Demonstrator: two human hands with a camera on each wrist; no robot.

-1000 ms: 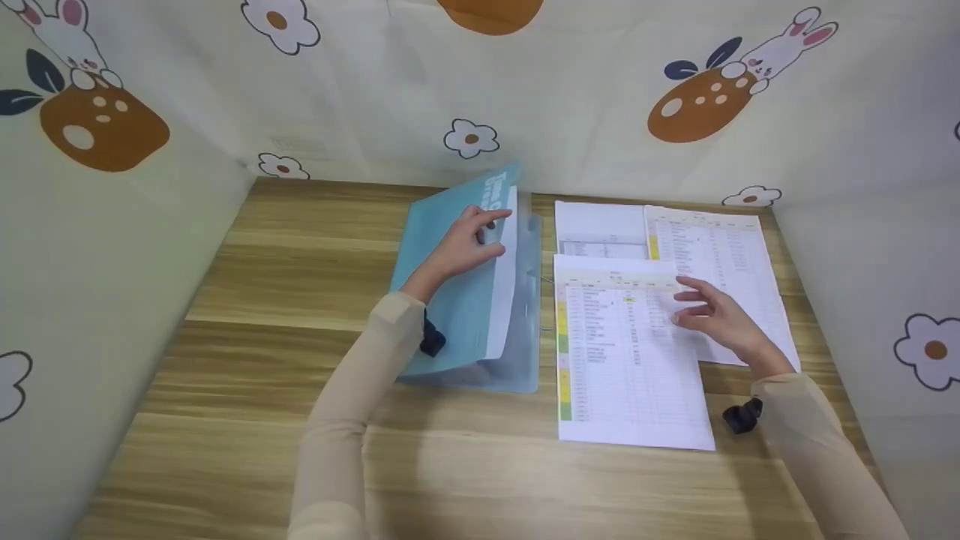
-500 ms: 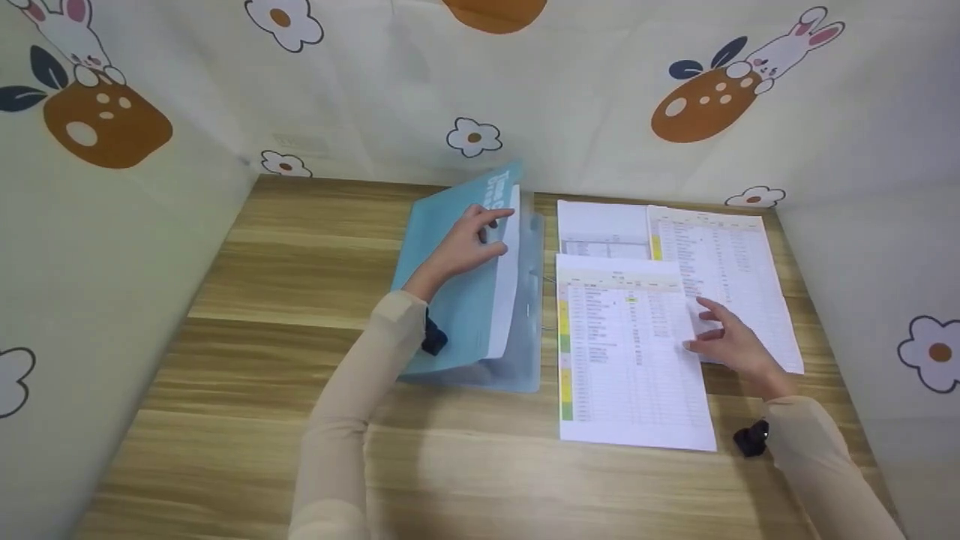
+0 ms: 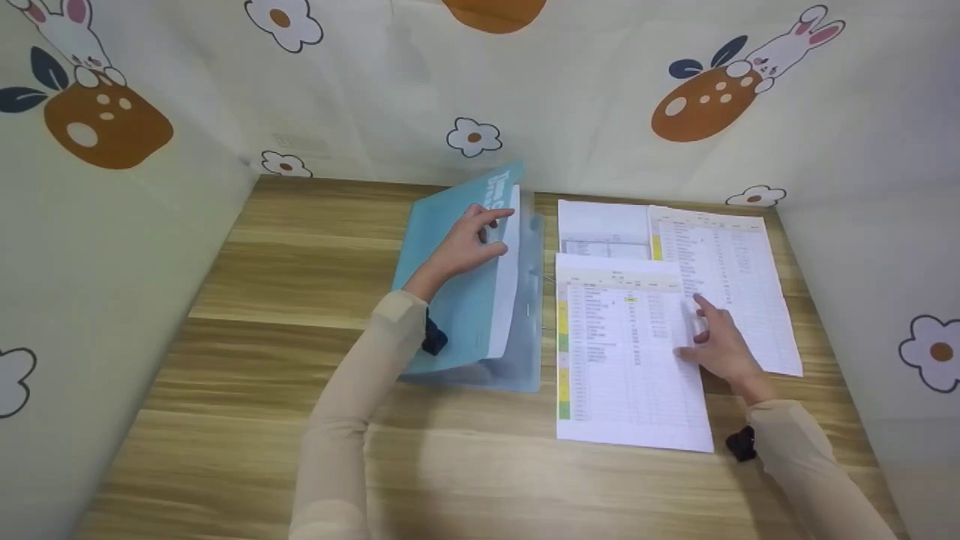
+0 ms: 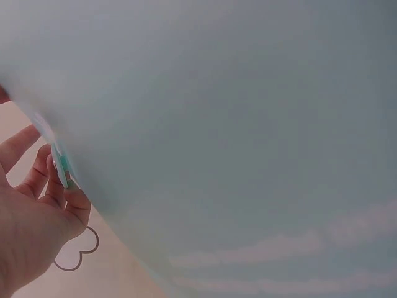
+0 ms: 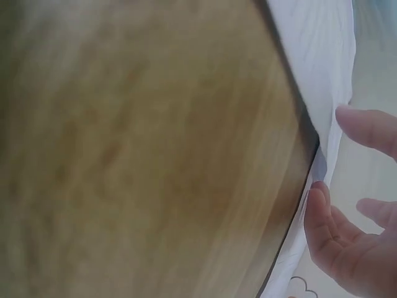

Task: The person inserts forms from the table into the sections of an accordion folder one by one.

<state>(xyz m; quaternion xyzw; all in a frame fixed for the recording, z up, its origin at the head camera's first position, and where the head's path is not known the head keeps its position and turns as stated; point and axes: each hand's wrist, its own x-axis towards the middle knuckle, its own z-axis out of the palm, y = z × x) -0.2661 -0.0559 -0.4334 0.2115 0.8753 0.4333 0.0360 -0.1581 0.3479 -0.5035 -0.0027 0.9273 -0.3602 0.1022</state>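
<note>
A light blue folder (image 3: 465, 319) lies on the wooden table with its cover and a white sheet (image 3: 507, 292) lifted off its translucent back. My left hand (image 3: 459, 249) holds the cover near its raised edge; in the left wrist view its fingertips (image 4: 77, 197) curl at that edge. To the right lies a printed table sheet (image 3: 615, 390) with yellow and green bars. My right hand (image 3: 726, 346) is over its right edge, thumb on the sheet and index finger stretched towards a second printed sheet (image 3: 757, 322). The right wrist view shows thumb and fingers spread at a paper edge.
A third sheet (image 3: 604, 219) lies at the back, partly under the front one. Metal rings (image 3: 549, 328) show beside the folder's back. A curtain (image 3: 375, 97) with rabbits and flowers stands around the wooden table (image 3: 277, 300).
My right hand has drawn back from the front sheet's upper right, then turned a little left, its thumb now further onto that sheet. My left hand and the folder keep their place.
</note>
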